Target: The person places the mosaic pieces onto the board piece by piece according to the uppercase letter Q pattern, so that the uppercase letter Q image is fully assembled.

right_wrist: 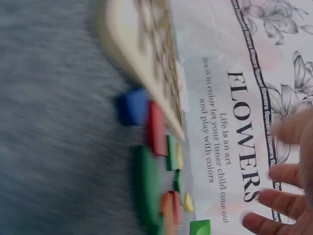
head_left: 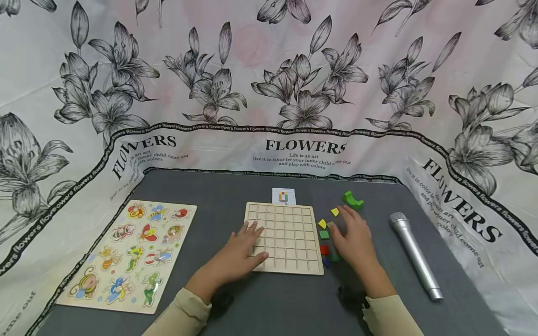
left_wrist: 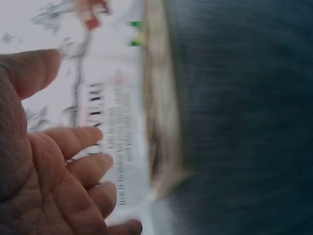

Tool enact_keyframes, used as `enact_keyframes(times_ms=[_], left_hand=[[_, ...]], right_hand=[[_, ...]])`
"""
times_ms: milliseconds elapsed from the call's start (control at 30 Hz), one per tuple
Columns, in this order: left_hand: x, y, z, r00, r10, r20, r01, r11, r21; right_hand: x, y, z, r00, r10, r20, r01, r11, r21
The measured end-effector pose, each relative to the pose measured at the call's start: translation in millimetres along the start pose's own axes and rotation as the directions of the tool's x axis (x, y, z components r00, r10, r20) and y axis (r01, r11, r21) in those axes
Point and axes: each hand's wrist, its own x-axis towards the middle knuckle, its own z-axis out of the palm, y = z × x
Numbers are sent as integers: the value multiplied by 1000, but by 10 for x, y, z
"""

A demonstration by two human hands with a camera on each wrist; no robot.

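Observation:
A square wooden grid board (head_left: 290,238) lies in the middle of the grey table. Spread over its left side is my left hand (head_left: 241,249), its fingers apart and gripping nothing. Beside the board's right edge, my right hand (head_left: 357,240) hovers over a loose group of blocks, its fingers loosely extended and holding nothing. Among them are a yellow block (head_left: 322,223), a green square block (head_left: 323,234), a red block (right_wrist: 156,129) and a blue block (right_wrist: 132,106). A long dark green block (right_wrist: 145,191) is partly covered by the right hand in the head view.
A small picture card (head_left: 284,196) lies at the board's far edge. The bright green curved block (head_left: 353,200) is beyond my right hand. At far right lies a silver microphone (head_left: 416,256); a wooden insect puzzle (head_left: 168,214) occupies the left. Floral cloth (head_left: 235,149) hangs behind.

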Motion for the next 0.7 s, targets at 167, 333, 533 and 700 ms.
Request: enact_keyframes(times_ms=[167,333,533,700], left_hand=[[7,-5,73,996,22,87,-29,996,81],[-6,-4,73,994,24,107,-35,993,109],[-15,4,74,994,21,107,-35,991,131],[-17,-18,99,995,19,102,-35,988,154]], right_hand=[[260,50,-45,989,53,141,-47,998,-48],[470,103,99,950,101,297,-80,994,-80],[554,99,218,943,131,306,-97,988,-124],[559,74,252,949,147,278,-109,983,-148]])
